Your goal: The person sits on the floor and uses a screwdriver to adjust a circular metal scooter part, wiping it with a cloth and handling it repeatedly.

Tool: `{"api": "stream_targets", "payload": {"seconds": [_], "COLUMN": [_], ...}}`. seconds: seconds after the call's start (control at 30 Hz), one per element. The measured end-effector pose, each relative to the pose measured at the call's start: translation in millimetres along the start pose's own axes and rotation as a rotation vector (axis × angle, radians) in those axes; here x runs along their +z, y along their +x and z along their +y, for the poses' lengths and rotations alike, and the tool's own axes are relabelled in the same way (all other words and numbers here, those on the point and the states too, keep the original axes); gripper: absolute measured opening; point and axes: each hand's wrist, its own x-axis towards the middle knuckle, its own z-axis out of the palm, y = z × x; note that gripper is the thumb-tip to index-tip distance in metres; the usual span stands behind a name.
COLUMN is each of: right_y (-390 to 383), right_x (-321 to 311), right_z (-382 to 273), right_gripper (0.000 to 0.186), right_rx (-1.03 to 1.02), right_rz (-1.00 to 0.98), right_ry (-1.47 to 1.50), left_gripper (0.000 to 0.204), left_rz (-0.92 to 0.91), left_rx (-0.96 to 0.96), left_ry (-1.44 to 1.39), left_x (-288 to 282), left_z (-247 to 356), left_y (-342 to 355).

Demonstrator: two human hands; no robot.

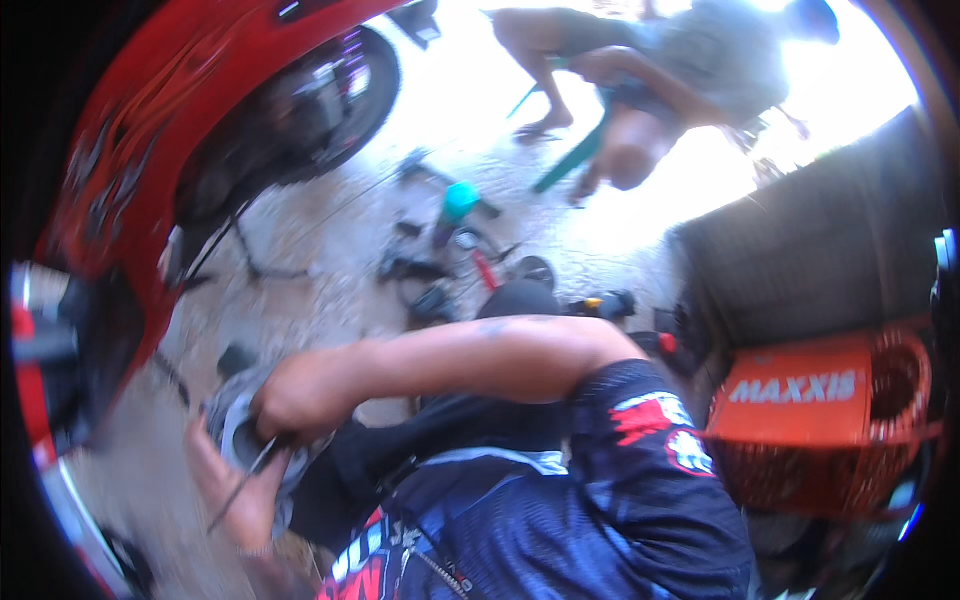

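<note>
A grey, round, hollow metal part (238, 420) is in front of me at the lower left, blurred by motion. My left hand (245, 500) grips it from its near side. From above, my right hand (300, 397) reaches across to the opening, its fingers curled at the rim. A thin metal rod (243, 488) slants from the fingers of my right hand down over my left hand. The inside of the round part is mostly hidden by my right hand.
A red motorcycle (130, 170) stands at the left. Tools and loose parts (415, 265) lie on the floor ahead, near a turquoise cup-like object (461, 202). Another person (690, 70) sits at the far right. An orange crate (790, 465) stands at the right.
</note>
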Motion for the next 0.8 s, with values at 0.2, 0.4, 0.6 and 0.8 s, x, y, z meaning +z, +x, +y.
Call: {"api": "stream_targets", "payload": {"seconds": [0.2,0.4,0.6,0.8], "right_y": [12,13,5,-7], "right_x": [6,16,29,26], "right_z": [5,1,2,-12], "right_gripper": [0.038,0.038,0.037,0.037], "right_rx": [0.049,0.037,0.007,0.095], "right_rz": [-0.065,-0.022,0.116,0.167], "right_ry": [-0.117,-0.142,-0.127,-0.054], "left_gripper": [0.101,0.097,0.095,0.098], "left_rz": [-0.006,0.018,0.000,-0.045], "left_rx": [0.016,0.032,0.017,-0.043], "left_ry": [0.006,-0.056,-0.084,-0.128], "left_x": [9,13,12,7], "left_z": [-11,-18,-21,-18], "left_y": [9,9,10,10]}}
